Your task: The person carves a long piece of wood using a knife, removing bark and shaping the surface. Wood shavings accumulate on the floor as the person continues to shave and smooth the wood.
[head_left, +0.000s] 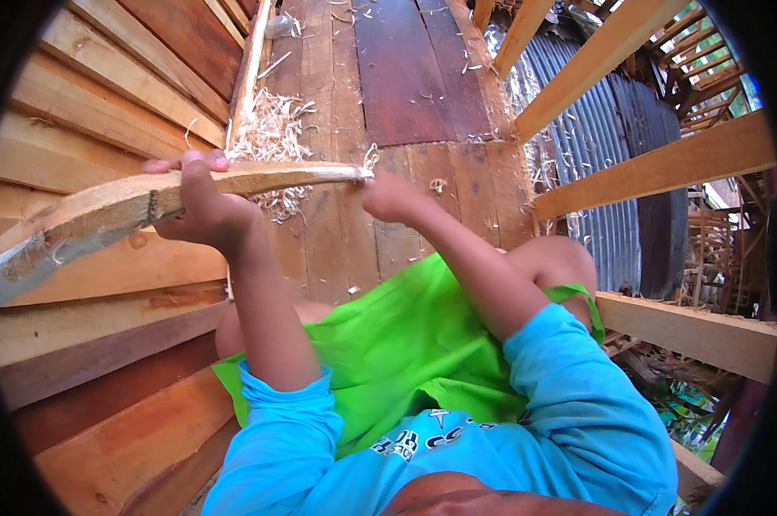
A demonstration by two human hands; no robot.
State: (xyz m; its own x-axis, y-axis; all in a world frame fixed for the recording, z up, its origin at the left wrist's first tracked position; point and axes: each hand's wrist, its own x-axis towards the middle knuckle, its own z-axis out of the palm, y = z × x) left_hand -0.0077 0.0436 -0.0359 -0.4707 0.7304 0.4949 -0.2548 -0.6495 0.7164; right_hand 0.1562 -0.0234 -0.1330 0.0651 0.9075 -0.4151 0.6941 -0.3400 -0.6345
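A long, curved piece of pale wood [96, 211] runs from the left rim toward the middle and narrows to a whitish tip. Around its middle my left hand [206, 206] is closed, thumb on top and fingertips showing at the far side. My right hand [392, 198] is a closed fist right at the narrow tip; whatever is inside it is hidden. A thin curled wood shaving [370, 158] stands up at the tip beside that fist.
Plank walls [113, 103] rise close on the left. Wood shavings [272, 129] are heaped on the plank floor [320, 232] ahead of me. Open wooden rails [655, 175] run along the right, with corrugated metal sheets [586, 129] beyond them. My bent legs are under green cloth [406, 344].
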